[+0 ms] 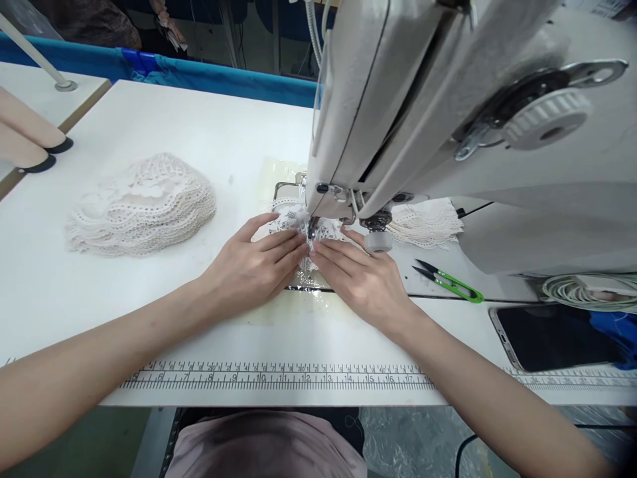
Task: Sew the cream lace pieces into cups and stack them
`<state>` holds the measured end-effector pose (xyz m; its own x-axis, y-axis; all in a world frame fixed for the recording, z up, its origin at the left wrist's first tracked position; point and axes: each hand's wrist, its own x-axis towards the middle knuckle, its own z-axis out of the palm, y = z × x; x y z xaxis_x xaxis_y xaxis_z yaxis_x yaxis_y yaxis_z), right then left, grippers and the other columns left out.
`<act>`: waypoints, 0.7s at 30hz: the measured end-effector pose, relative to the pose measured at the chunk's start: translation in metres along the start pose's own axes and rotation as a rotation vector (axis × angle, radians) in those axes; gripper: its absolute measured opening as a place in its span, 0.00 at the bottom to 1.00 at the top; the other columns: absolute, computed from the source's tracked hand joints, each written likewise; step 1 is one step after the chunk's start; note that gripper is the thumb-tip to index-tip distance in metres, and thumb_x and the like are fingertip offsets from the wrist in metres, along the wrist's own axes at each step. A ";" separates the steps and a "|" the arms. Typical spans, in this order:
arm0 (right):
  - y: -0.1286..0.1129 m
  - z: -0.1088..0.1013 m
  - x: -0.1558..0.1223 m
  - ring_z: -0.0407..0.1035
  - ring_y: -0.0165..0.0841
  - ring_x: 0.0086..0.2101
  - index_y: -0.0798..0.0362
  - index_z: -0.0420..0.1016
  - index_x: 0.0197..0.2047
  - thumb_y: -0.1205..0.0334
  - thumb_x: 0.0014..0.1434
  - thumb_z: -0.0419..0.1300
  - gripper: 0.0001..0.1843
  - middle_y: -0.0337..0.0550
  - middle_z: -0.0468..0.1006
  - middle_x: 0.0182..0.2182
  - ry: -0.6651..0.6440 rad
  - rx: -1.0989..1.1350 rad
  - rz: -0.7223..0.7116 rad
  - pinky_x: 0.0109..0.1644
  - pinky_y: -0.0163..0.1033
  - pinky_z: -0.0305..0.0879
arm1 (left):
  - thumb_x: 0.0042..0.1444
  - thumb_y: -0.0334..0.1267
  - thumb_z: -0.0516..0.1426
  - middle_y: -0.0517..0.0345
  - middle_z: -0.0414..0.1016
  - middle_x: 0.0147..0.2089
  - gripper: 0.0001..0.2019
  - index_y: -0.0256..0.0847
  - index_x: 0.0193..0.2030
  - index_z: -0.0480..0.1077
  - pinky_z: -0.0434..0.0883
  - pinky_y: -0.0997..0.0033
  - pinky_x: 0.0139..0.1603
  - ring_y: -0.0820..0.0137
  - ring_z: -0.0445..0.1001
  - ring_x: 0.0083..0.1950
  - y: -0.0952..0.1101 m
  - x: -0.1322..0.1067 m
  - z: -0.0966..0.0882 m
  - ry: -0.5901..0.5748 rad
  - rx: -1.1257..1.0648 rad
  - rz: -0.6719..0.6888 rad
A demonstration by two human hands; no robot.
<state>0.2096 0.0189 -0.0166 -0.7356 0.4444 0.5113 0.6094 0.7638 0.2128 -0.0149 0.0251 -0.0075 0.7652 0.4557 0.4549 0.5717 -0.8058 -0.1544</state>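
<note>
A white lace piece (328, 229) lies under the presser foot (312, 227) of a white sewing machine (368, 93). My left hand (259, 262) rests flat on the lace left of the foot, fingers stretched out and thumb apart. From the right, my right hand (361, 272) lies on the same lace with its fingers extended toward the foot. The fingertips of both hands nearly meet just in front of the needle area. Part of the lace is hidden beneath my fingers and the machine head.
A stack of white lace pieces (144, 206) sits at the left; more lace (423, 222) lies behind the machine head. Green thread snips (448, 280), a phone (557, 335) and a coiled cord (592, 292) are at the right. A printed ruler (283, 377) runs along the front edge.
</note>
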 end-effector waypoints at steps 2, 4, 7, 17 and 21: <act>-0.001 -0.001 -0.001 0.77 0.34 0.43 0.59 0.79 0.47 0.73 0.64 0.58 0.11 0.47 0.82 0.48 0.006 0.002 -0.002 0.55 0.46 0.72 | 0.66 0.32 0.53 0.54 0.80 0.51 0.13 0.37 0.53 0.73 0.69 0.53 0.63 0.65 0.78 0.53 0.003 -0.001 -0.003 0.007 0.002 0.014; -0.003 -0.002 -0.002 0.77 0.33 0.43 0.58 0.79 0.46 0.72 0.64 0.58 0.11 0.47 0.82 0.47 0.006 0.011 -0.003 0.57 0.46 0.71 | 0.66 0.32 0.53 0.53 0.80 0.51 0.12 0.35 0.53 0.73 0.70 0.53 0.62 0.65 0.78 0.53 0.006 -0.002 -0.005 0.001 0.006 0.016; -0.003 0.000 -0.003 0.77 0.32 0.42 0.56 0.79 0.46 0.72 0.64 0.58 0.11 0.44 0.82 0.47 0.012 0.002 0.011 0.58 0.46 0.71 | 0.66 0.32 0.53 0.51 0.80 0.50 0.13 0.32 0.53 0.72 0.69 0.51 0.62 0.64 0.78 0.53 0.008 -0.002 -0.006 -0.001 0.003 0.006; -0.002 0.000 0.001 0.76 0.34 0.42 0.56 0.80 0.46 0.66 0.66 0.57 0.11 0.44 0.83 0.45 -0.011 0.044 0.111 0.57 0.46 0.68 | 0.67 0.34 0.53 0.49 0.80 0.51 0.14 0.34 0.54 0.73 0.67 0.48 0.65 0.62 0.78 0.55 0.003 0.000 0.000 -0.015 0.010 -0.047; -0.002 -0.001 0.001 0.75 0.33 0.42 0.56 0.79 0.48 0.67 0.66 0.57 0.11 0.44 0.83 0.45 -0.020 0.094 0.169 0.59 0.46 0.67 | 0.68 0.34 0.51 0.52 0.79 0.53 0.13 0.37 0.54 0.72 0.68 0.48 0.63 0.65 0.77 0.55 0.007 -0.002 -0.004 -0.038 0.029 -0.058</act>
<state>0.2077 0.0169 -0.0159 -0.6313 0.5791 0.5158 0.6952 0.7174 0.0455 -0.0139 0.0171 -0.0062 0.7406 0.5160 0.4304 0.6236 -0.7663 -0.1543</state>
